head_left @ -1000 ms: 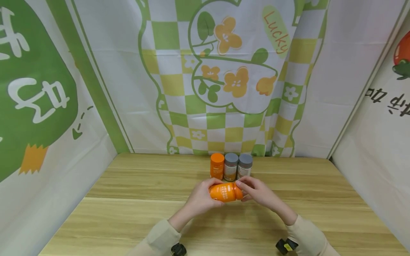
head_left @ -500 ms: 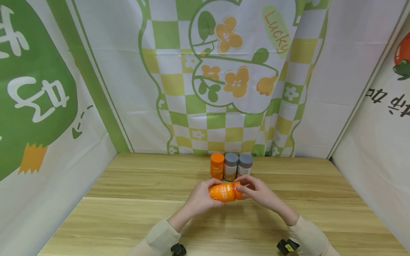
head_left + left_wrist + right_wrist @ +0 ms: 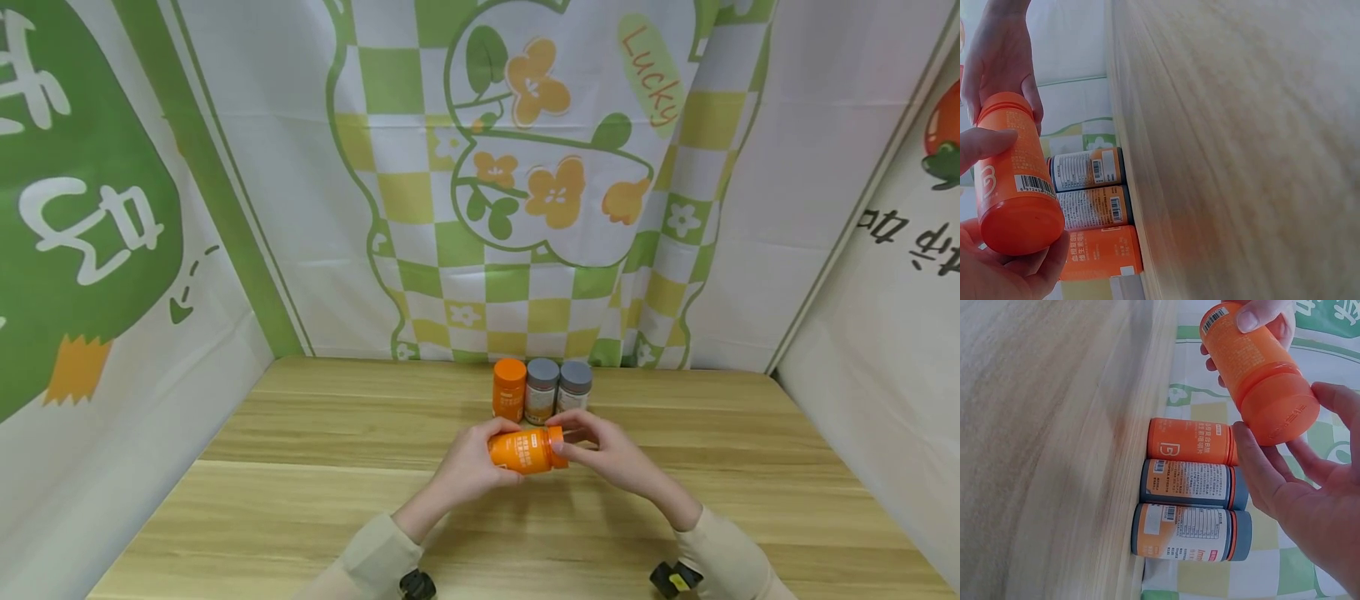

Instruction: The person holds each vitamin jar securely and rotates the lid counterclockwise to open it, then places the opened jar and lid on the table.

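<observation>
An orange supplement bottle [image 3: 519,452] lies sideways in the air above the table, its cap end toward the right. My left hand [image 3: 474,463] grips the body, with the thumb [image 3: 988,145] across the label and the fingers curled beneath. Thumb and fingertips of my right hand [image 3: 606,450] pinch the edge of the orange cap [image 3: 1282,409], which sits on the bottle. In the left wrist view the bottle's base faces the camera and a barcode shows beside it.
Against the back wall stand an orange bottle [image 3: 509,390] and two grey-capped bottles [image 3: 542,393], side by side just beyond my hands. The wooden table [image 3: 300,500] ends at a printed cloth backdrop [image 3: 525,292], with cloth walls at both sides.
My right fingers have turned round the cap, the thumb going from its upper edge to its near side. The left hand and the bottle body have stayed nearly still.
</observation>
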The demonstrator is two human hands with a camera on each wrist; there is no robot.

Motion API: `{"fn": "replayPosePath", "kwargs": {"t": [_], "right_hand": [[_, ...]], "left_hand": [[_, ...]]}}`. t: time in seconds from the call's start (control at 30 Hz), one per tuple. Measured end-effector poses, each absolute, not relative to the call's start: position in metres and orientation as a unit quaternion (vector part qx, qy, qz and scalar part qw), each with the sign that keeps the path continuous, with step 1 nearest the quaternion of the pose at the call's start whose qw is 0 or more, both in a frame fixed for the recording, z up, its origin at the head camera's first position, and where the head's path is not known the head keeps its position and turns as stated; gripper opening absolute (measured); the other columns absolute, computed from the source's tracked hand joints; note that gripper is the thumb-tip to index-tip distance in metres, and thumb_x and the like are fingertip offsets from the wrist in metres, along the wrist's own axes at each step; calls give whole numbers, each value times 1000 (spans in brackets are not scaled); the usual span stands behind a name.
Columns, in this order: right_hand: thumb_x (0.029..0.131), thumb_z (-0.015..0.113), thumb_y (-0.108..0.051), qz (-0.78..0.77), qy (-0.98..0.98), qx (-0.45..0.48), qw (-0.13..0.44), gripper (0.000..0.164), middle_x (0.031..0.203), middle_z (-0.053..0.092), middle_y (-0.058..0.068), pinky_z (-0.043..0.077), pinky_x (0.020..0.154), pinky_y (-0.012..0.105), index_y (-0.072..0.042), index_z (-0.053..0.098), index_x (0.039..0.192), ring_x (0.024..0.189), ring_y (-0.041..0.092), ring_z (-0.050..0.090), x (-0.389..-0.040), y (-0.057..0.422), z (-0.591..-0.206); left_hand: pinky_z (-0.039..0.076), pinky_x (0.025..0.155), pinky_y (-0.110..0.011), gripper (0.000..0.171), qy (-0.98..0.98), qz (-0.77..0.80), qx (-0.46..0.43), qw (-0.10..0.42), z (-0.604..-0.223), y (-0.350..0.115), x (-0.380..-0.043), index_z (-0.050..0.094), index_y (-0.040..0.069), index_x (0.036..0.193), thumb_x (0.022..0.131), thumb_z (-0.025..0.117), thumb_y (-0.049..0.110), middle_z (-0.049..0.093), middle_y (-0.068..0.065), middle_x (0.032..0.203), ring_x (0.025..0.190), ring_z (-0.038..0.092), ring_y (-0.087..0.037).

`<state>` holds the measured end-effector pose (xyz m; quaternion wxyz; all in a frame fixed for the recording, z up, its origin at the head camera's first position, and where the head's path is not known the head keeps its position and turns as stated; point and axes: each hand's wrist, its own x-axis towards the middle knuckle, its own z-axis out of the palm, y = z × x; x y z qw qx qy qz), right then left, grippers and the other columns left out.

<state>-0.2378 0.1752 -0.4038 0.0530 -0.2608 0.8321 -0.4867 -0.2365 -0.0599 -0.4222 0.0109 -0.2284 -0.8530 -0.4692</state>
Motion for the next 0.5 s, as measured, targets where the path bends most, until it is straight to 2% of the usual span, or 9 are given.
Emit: {"fn": "replayPosePath", "kwargs": {"t": [0.2, 0.5], "right_hand": [[89, 66, -23, -508, 816, -273, 44, 40, 120, 60, 13, 54, 78, 27, -5, 56, 123, 108, 33, 58, -236, 175, -402], [84, 71, -14, -544, 779, -308, 43, 41, 124, 55, 24, 54, 83, 29, -3, 56, 121, 109, 38, 56, -237, 177, -405]], "left_hand": [[46, 76, -33, 52, -853, -470, -229, 11, -421, -60, -236, 63, 13, 111, 64, 83, 15, 66, -3, 104, 86, 57, -15], [47, 75, -33, 51, -851, -472, -229, 7, -421, -60, -235, 62, 12, 112, 65, 82, 15, 65, -3, 104, 86, 56, -16]]}}
